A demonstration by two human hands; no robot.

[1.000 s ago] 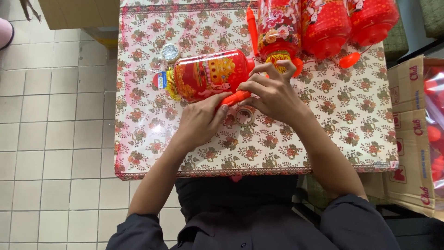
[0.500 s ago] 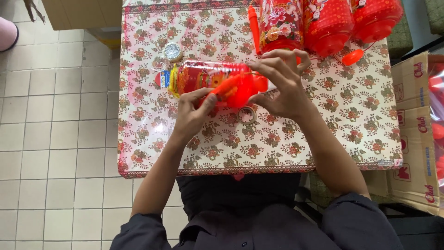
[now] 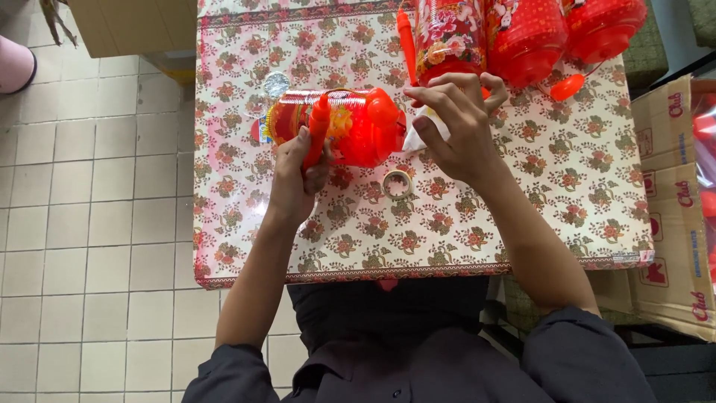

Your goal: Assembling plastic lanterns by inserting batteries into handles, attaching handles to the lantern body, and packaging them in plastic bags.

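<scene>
Red plastic lantern (image 3: 350, 127) lying on side nr table (image 3: 522, 216) far-left corner. Left hand (image 3: 298, 175) gripping its red handle stick (image 3: 318, 134). Right hand (image 3: 459, 123) fingers curled, pinching white paper bit (image 3: 419, 134) just beside lantern. Tape roll (image 3: 397, 181) betw hands, mid-table.

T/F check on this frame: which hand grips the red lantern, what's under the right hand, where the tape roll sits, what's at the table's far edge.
1. The left hand holds the red lantern lying on its side. True.
2. The right hand rests flat on the floor tiles. False: it is above the table, fingers at a white piece by the lantern's end.
3. A tape roll lies on the table between the hands. True.
4. The far edge of the table holds blue lanterns. False: the lanterns there are red.
</scene>
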